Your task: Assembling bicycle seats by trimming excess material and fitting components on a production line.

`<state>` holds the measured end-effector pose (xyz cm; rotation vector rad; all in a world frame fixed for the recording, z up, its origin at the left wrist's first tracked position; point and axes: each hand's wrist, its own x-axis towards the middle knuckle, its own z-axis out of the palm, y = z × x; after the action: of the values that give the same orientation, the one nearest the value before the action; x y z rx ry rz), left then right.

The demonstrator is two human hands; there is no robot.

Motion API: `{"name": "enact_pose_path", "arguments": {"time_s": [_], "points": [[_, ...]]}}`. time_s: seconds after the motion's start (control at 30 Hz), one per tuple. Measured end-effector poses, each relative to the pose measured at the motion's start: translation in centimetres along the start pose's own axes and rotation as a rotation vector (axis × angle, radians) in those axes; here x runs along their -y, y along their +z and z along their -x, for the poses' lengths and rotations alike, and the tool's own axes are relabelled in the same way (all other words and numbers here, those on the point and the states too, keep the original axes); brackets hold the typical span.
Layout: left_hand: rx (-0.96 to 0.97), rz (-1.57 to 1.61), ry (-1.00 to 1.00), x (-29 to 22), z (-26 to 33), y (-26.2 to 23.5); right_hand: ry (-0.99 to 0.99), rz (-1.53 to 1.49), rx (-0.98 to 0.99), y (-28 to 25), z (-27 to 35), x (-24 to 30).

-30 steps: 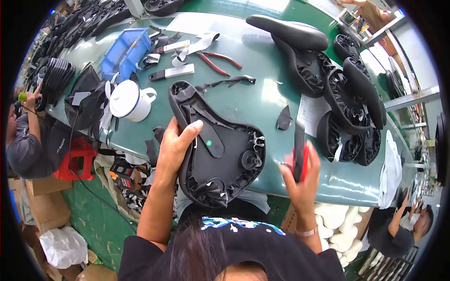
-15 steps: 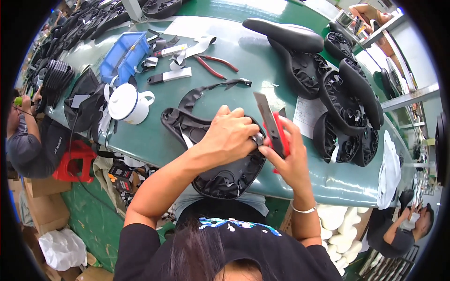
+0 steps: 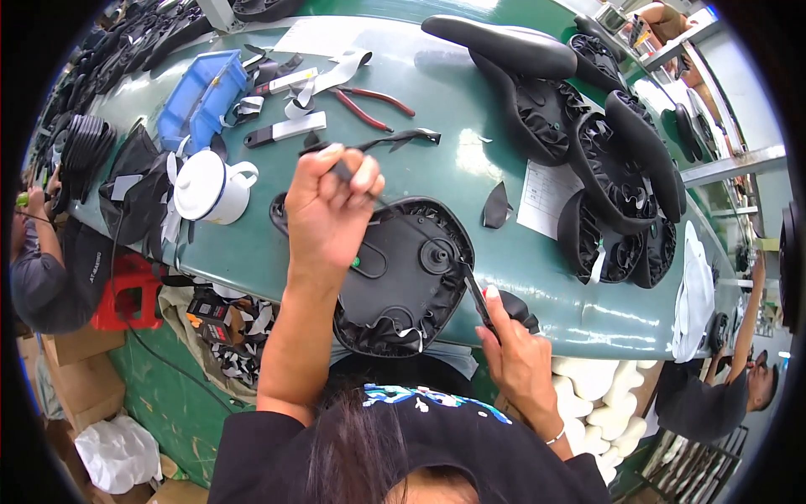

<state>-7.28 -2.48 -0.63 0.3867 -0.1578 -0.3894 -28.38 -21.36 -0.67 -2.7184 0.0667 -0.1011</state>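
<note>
An upturned black bicycle saddle (image 3: 378, 290) lies at the table's near edge, its gathered cover edge and inner base facing up. My left hand (image 3: 329, 206) is raised over its left part, fingers closed on a black strip of cover material (image 3: 342, 170). A thin dark line runs from that hand toward the saddle's right rim. Against that rim, my right hand (image 3: 516, 353) grips a red and black utility knife (image 3: 477, 298), blade side toward the rim. Most of the handle is hidden by the fingers. Beside this hand lies a black scrap (image 3: 519, 312).
Another black scrap (image 3: 497, 207) lies by a paper sheet (image 3: 541, 200). Finished-looking saddles (image 3: 617, 172) are piled on the right. Left are a white enamel mug (image 3: 201, 191), blue bin (image 3: 197, 105), red-handled pliers (image 3: 369, 105) and a white-handled blade (image 3: 285, 128). Other people work at both sides.
My left hand has lifted from the saddle and moved up and left with the black strip. My right hand has lowered, bringing the knife down to the saddle's right rim.
</note>
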Motion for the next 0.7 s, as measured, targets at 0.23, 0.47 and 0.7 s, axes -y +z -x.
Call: {"name": "enact_pose_path", "arguments": {"time_s": [0.23, 0.47, 0.7], "points": [[0.419, -1.881, 0.466, 0.4, -1.7, 1.2, 0.008, 0.174, 0.015, -1.5, -7.9, 0.9], [-0.384, -1.120, 0.114, -0.5, -3.8, -2.0, 0.017, 0.319, 0.133, -2.1, -4.7, 2.7], [-0.084, -0.845, -0.111, -1.7, 4.5, -1.9, -0.475, 0.300, 0.276, -5.9, -15.5, -2.7]]}}
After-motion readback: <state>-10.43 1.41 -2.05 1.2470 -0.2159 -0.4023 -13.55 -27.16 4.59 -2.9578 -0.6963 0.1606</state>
